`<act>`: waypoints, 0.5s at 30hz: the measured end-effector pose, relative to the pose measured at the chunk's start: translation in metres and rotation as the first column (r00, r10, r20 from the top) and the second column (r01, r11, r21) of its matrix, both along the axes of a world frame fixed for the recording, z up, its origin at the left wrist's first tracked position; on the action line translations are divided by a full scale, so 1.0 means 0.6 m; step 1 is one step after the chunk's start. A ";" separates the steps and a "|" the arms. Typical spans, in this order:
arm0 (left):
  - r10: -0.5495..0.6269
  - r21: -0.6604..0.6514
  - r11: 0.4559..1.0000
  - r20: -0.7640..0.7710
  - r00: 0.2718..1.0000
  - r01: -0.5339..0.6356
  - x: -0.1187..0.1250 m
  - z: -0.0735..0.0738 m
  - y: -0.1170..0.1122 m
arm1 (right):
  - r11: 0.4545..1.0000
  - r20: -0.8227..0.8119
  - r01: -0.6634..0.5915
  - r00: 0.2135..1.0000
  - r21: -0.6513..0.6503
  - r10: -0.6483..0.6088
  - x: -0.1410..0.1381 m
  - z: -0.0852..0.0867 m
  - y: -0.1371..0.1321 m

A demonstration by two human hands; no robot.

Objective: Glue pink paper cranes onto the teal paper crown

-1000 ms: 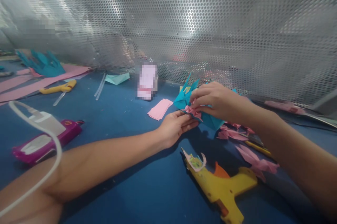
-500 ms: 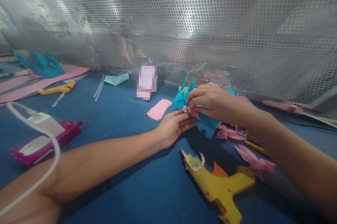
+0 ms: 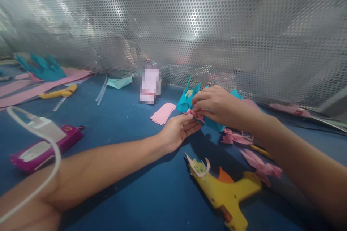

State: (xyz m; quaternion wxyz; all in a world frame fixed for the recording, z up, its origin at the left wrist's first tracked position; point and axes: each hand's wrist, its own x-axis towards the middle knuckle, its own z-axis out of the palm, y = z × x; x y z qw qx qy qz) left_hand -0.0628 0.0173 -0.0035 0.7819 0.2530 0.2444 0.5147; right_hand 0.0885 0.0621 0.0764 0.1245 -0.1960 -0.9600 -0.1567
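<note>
A teal folded paper crown (image 3: 189,100) stands on the blue table (image 3: 130,129), spikes up. My right hand (image 3: 217,106) reaches over it and pinches a small pink paper piece (image 3: 194,113) against its front. My left hand (image 3: 177,131) lies palm up under the crown's lower edge, fingers stretched out and touching it from below. Much of the crown is hidden behind my right hand.
A yellow glue gun (image 3: 225,193) lies near the front. Pink folded pieces (image 3: 260,166) lie at the right, a pink paper stack (image 3: 163,112) behind my left hand. A magenta case (image 3: 46,144), white cable, yellow cutter (image 3: 58,92), another teal crown (image 3: 43,67) and perforated metal wall (image 3: 189,25) surround.
Both hands and the crown have drifted slightly left in the picture. The grip on the pink piece is the same.
</note>
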 end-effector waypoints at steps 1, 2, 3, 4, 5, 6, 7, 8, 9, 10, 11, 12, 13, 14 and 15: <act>0.002 0.008 1.000 -0.004 1.000 -0.002 0.000 -0.001 0.000 | 1.000 -0.001 0.000 1.000 0.006 0.000 0.000 0.000 0.000; 0.005 0.017 1.000 -0.007 1.000 -0.005 0.000 -0.002 0.001 | 1.000 -0.003 0.002 1.000 0.011 -0.002 0.000 0.000 -0.001; 0.009 0.028 1.000 -0.008 1.000 -0.008 0.000 -0.004 0.001 | 1.000 -0.006 0.002 1.000 0.014 -0.002 -0.001 0.001 -0.003; 0.012 0.037 0.999 -0.009 1.000 -0.011 0.000 -0.005 0.001 | 1.000 -0.006 0.007 1.000 0.013 -0.007 -0.002 0.001 -0.005; 0.016 0.042 0.999 -0.011 1.000 -0.015 0.001 -0.006 0.002 | 1.000 -0.002 0.016 1.000 0.009 -0.016 -0.002 0.002 -0.007; 0.018 0.045 0.999 -0.016 1.000 -0.018 0.001 -0.006 0.001 | 1.000 0.004 0.023 1.000 0.005 -0.023 -0.003 0.003 -0.009; 0.020 0.047 0.999 -0.021 1.000 -0.019 0.002 -0.006 0.001 | 1.000 0.009 0.029 1.000 0.003 -0.029 -0.003 0.004 -0.010; 0.020 0.048 0.999 -0.027 0.999 -0.019 0.002 -0.006 0.001 | 1.000 0.013 0.031 0.999 0.003 -0.031 -0.003 0.004 -0.010; 0.020 0.048 0.999 -0.032 0.999 -0.019 0.002 -0.005 0.001 | 1.000 0.014 0.029 0.999 0.005 -0.029 -0.003 0.004 -0.010; 0.020 0.048 0.999 -0.035 0.999 -0.019 0.002 -0.004 0.000 | 1.000 0.011 0.022 1.000 0.009 -0.022 -0.003 0.003 -0.008; 0.020 0.047 0.999 -0.037 0.999 -0.019 0.001 -0.003 0.000 | 1.000 0.003 0.010 1.000 0.015 -0.010 -0.002 0.002 -0.007; 0.020 0.044 0.999 -0.039 0.999 -0.018 0.001 -0.003 0.000 | 1.000 -0.001 0.004 1.000 0.017 -0.004 -0.002 0.001 -0.005; 0.020 0.040 0.999 -0.041 0.999 -0.018 0.001 -0.002 -0.001 | 1.000 -0.005 -0.001 1.000 0.019 0.001 -0.002 0.000 -0.003; 0.021 0.035 0.999 -0.043 0.999 -0.020 0.002 -0.002 -0.001 | 1.000 -0.010 -0.006 1.000 0.023 0.006 -0.002 -0.001 -0.002; 0.024 0.031 0.999 -0.045 0.999 -0.022 0.002 -0.001 0.000 | 1.000 -0.016 -0.007 1.000 0.027 0.007 -0.002 -0.002 -0.001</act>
